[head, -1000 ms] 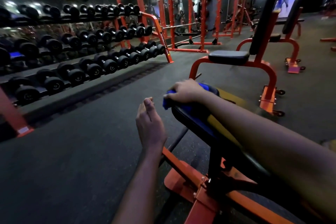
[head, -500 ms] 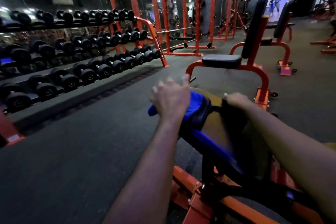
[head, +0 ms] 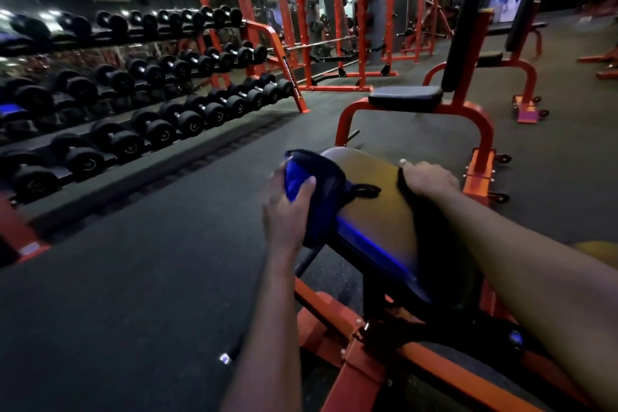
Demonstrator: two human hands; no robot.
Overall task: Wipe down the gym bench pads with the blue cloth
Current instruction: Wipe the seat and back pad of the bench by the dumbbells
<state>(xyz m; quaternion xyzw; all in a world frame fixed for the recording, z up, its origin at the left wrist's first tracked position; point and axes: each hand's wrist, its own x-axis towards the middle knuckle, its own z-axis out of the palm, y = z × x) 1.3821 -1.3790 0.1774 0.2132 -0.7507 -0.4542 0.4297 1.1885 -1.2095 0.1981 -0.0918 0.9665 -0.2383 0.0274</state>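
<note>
The bench pad is black and glossy and runs away from me on an orange frame. A blue cloth hangs over the pad's far left edge. My left hand grips the cloth from the left side, thumb on its bright blue fold. My right hand lies on the pad's right edge with the thumb on top. Its fingers wrap over the far side, out of sight. My right forearm crosses the near part of the pad and hides it.
A long dumbbell rack lines the left wall. A second bench with an upright back stands just ahead, and a third lies beyond it. Orange power racks fill the back. Dark rubber floor spreads out on my left.
The cloth has passed from my right hand to my left. My right hand has moved across to the pad's right edge. My left hand has risen from beside the bench and drawn the cloth down the left side.
</note>
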